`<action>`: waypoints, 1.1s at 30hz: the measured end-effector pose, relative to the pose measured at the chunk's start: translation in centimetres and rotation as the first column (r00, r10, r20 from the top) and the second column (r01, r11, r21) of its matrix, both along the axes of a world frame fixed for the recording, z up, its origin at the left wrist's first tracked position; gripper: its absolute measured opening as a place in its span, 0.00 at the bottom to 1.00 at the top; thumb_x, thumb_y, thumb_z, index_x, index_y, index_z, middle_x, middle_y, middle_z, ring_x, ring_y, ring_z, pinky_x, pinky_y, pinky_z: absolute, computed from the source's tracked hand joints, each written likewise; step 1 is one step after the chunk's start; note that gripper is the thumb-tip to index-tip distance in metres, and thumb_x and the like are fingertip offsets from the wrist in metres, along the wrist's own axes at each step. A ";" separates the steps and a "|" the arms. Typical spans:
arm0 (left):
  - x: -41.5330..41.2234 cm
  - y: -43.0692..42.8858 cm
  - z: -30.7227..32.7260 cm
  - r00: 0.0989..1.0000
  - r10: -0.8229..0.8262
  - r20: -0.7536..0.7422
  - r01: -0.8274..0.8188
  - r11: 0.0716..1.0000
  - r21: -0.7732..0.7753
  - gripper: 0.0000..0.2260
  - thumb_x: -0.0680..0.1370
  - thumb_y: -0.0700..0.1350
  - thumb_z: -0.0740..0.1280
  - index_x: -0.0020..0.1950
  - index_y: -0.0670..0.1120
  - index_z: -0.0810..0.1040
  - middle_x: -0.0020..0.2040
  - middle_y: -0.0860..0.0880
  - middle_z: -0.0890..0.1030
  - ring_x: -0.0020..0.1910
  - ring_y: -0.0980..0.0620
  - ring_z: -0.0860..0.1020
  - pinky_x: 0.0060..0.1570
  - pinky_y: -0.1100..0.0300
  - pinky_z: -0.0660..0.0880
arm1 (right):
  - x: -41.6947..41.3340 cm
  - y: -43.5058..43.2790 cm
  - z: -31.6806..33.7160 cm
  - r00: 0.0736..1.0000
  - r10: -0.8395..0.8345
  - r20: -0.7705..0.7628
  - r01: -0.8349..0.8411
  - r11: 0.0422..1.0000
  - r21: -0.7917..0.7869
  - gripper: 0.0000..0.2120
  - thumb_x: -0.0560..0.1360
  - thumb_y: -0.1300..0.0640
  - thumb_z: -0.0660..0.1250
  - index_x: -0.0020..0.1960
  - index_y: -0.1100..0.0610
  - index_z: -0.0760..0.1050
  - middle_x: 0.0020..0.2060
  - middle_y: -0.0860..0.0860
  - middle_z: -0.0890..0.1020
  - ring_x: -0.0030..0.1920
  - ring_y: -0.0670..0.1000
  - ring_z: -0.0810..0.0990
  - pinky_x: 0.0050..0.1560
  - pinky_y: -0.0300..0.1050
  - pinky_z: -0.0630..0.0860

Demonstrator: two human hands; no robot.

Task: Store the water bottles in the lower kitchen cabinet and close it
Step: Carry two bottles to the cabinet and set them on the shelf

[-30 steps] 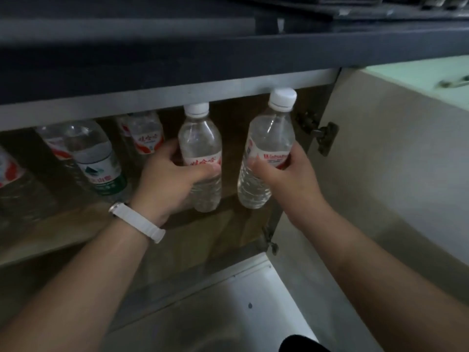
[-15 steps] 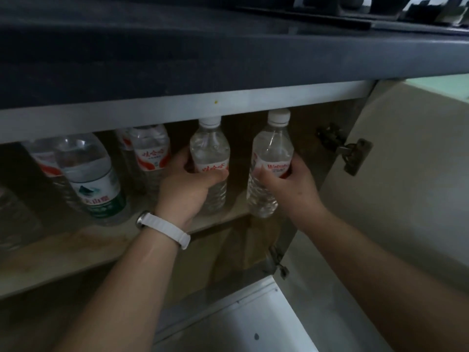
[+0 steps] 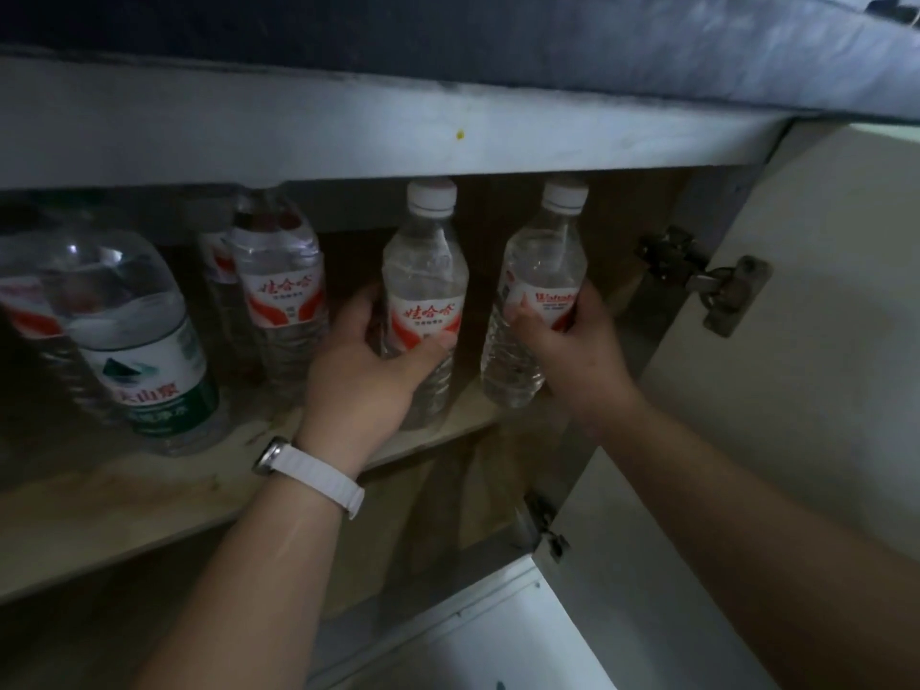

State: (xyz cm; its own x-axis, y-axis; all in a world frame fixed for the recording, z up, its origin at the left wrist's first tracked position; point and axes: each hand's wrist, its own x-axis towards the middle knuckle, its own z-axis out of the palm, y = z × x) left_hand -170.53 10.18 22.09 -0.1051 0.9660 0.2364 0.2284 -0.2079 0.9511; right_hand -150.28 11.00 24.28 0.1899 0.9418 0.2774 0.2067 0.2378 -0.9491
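My left hand (image 3: 366,371) grips a clear water bottle (image 3: 425,271) with a red-and-white label and white cap, standing upright on the wooden cabinet shelf (image 3: 149,490). My right hand (image 3: 572,356) grips a second such bottle (image 3: 540,271), tilted slightly left, its base at the shelf's right end; whether it touches the shelf is unclear. Further left on the shelf stand more bottles: one with a red label (image 3: 279,291) and a big one with a green label (image 3: 134,341). The cabinet door (image 3: 821,366) hangs open on the right.
A dark countertop edge (image 3: 448,47) overhangs the grey cabinet frame (image 3: 348,132). Metal hinges (image 3: 707,286) sit on the door's inner side. More bottles stand in shadow at far left (image 3: 30,301). A lower compartment and white floor panel (image 3: 473,644) lie below the shelf.
Both hands have pushed their bottles deeper into the cabinet, from in front of the shelf to onto it. The view has come closer and lower.
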 end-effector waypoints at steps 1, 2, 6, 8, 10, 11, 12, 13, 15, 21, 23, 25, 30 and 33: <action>-0.3 0.0 -0.2 0.999 -0.010 -0.037 0.009 1.000 -0.011 0.31 0.68 0.62 0.76 0.68 0.68 0.69 0.53 0.72 0.76 0.49 0.73 0.73 0.43 0.69 0.69 | 0.1 -0.2 -0.2 1.000 -0.005 -0.006 0.005 1.000 0.008 0.20 0.72 0.54 0.75 0.60 0.44 0.73 0.50 0.42 0.83 0.49 0.38 0.82 0.41 0.32 0.77; -0.5 -0.1 -0.4 0.996 -0.020 -0.082 0.018 0.999 -0.030 0.30 0.68 0.61 0.76 0.67 0.70 0.68 0.51 0.74 0.75 0.48 0.74 0.72 0.42 0.69 0.68 | 0.2 -0.3 -0.4 1.000 -0.004 -0.007 0.004 1.000 0.003 0.22 0.72 0.54 0.75 0.62 0.44 0.72 0.50 0.42 0.83 0.50 0.38 0.82 0.41 0.32 0.77; -1.1 -0.5 -1.1 0.963 -0.067 -0.260 0.041 0.994 -0.103 0.25 0.68 0.59 0.77 0.55 0.76 0.65 0.43 0.75 0.72 0.43 0.74 0.68 0.40 0.69 0.65 | 0.2 -1.3 -1.6 0.996 -0.015 0.086 0.019 0.999 -0.043 0.28 0.70 0.50 0.77 0.64 0.41 0.67 0.55 0.38 0.79 0.53 0.38 0.80 0.51 0.39 0.76; -1.0 -0.7 -1.6 0.955 -0.053 -0.293 0.025 0.995 -0.099 0.24 0.68 0.58 0.77 0.53 0.75 0.66 0.44 0.73 0.72 0.43 0.71 0.69 0.42 0.66 0.67 | 0.0 -1.9 -2.7 0.987 -0.040 0.156 0.048 0.998 -0.047 0.30 0.69 0.50 0.78 0.64 0.39 0.66 0.55 0.37 0.78 0.54 0.38 0.78 0.53 0.40 0.76; -0.6 -0.8 -2.0 0.957 -0.028 -0.287 0.005 0.997 -0.080 0.25 0.69 0.57 0.77 0.56 0.72 0.66 0.46 0.71 0.73 0.44 0.68 0.70 0.44 0.62 0.68 | -0.2 -2.3 -3.9 0.977 -0.048 0.207 0.055 0.998 -0.030 0.29 0.69 0.51 0.78 0.62 0.37 0.65 0.57 0.38 0.78 0.56 0.39 0.78 0.55 0.41 0.76; -0.3 -0.8 -2.2 0.962 -0.015 -0.273 -0.003 0.998 -0.065 0.25 0.69 0.57 0.77 0.57 0.72 0.66 0.46 0.70 0.74 0.45 0.68 0.71 0.43 0.63 0.68 | -0.2 -2.4 -4.3 0.971 -0.054 0.231 0.060 0.998 -0.020 0.28 0.69 0.50 0.78 0.60 0.36 0.65 0.56 0.37 0.78 0.55 0.38 0.77 0.56 0.41 0.75; 0.0 -0.8 -2.3 0.965 -0.003 -0.262 -0.010 0.999 -0.049 0.25 0.69 0.57 0.77 0.57 0.72 0.66 0.47 0.70 0.74 0.45 0.69 0.71 0.41 0.64 0.68 | -0.2 -2.3 -4.5 0.965 -0.065 0.252 0.069 0.998 -0.009 0.27 0.69 0.50 0.77 0.58 0.34 0.65 0.54 0.35 0.77 0.54 0.36 0.77 0.55 0.39 0.75; 0.2 -0.7 -2.4 0.967 0.005 -0.256 -0.015 0.999 -0.035 0.25 0.69 0.57 0.76 0.58 0.73 0.66 0.47 0.70 0.74 0.44 0.70 0.70 0.40 0.66 0.66 | -0.2 -2.2 -4.5 0.960 -0.078 0.270 0.080 0.997 0.004 0.25 0.69 0.50 0.77 0.56 0.32 0.66 0.51 0.32 0.77 0.51 0.33 0.77 0.52 0.34 0.75; 0.7 -0.3 -2.7 0.971 0.012 -0.237 -0.018 1.000 -0.022 0.25 0.70 0.56 0.76 0.58 0.74 0.65 0.47 0.71 0.74 0.44 0.71 0.69 0.40 0.67 0.65 | -0.2 -1.8 -4.4 0.946 -0.089 0.311 0.087 0.996 0.018 0.26 0.70 0.50 0.77 0.52 0.25 0.66 0.46 0.27 0.77 0.47 0.28 0.76 0.44 0.26 0.71; 2.2 2.1 -3.3 0.971 0.043 -0.234 -0.061 0.996 -0.069 0.28 0.71 0.58 0.75 0.67 0.64 0.67 0.62 0.56 0.79 0.58 0.47 0.79 0.51 0.55 0.69 | 0.5 0.5 -5.1 0.938 -0.083 0.336 0.091 0.996 -0.008 0.24 0.70 0.45 0.75 0.59 0.36 0.67 0.54 0.38 0.79 0.53 0.38 0.78 0.50 0.38 0.75; 2.7 2.7 -3.4 0.972 0.047 -0.231 -0.060 0.997 -0.049 0.28 0.72 0.56 0.75 0.69 0.63 0.67 0.64 0.54 0.79 0.62 0.45 0.78 0.51 0.54 0.69 | 0.8 1.0 -5.3 0.936 -0.077 0.343 0.086 0.996 -0.011 0.24 0.70 0.44 0.75 0.58 0.35 0.64 0.54 0.37 0.77 0.52 0.38 0.76 0.48 0.35 0.71; 3.3 3.2 -3.4 0.971 0.050 -0.233 -0.062 0.997 -0.042 0.29 0.73 0.54 0.75 0.72 0.60 0.67 0.66 0.53 0.78 0.63 0.44 0.77 0.53 0.54 0.68 | 1.2 1.5 -5.4 0.933 -0.080 0.350 0.089 0.996 -0.011 0.25 0.70 0.43 0.75 0.58 0.35 0.63 0.54 0.37 0.76 0.52 0.37 0.75 0.46 0.33 0.69; 4.9 4.1 -3.1 0.975 0.065 -0.212 -0.081 0.995 -0.065 0.30 0.76 0.54 0.73 0.75 0.60 0.64 0.70 0.51 0.75 0.67 0.42 0.74 0.55 0.52 0.67 | 1.8 3.4 -6.0 0.939 -0.095 0.331 0.110 0.994 -0.027 0.27 0.69 0.46 0.76 0.62 0.43 0.67 0.54 0.37 0.77 0.56 0.41 0.76 0.55 0.40 0.73; 5.8 4.6 -3.1 0.977 0.072 -0.201 -0.090 0.993 -0.081 0.29 0.76 0.55 0.72 0.75 0.59 0.65 0.70 0.50 0.75 0.67 0.41 0.75 0.53 0.53 0.66 | 2.0 4.5 -5.8 0.945 -0.096 0.311 0.109 0.994 -0.025 0.30 0.69 0.48 0.77 0.66 0.47 0.68 0.52 0.37 0.78 0.54 0.39 0.75 0.58 0.41 0.72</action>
State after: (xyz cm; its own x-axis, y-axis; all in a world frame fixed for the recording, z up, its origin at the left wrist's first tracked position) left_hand -164.75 14.80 19.00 -0.1438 0.9742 0.1740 0.4261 -0.0978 0.8994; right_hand -148.32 15.53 18.48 0.1969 0.9338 0.2986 0.5126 0.1616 -0.8433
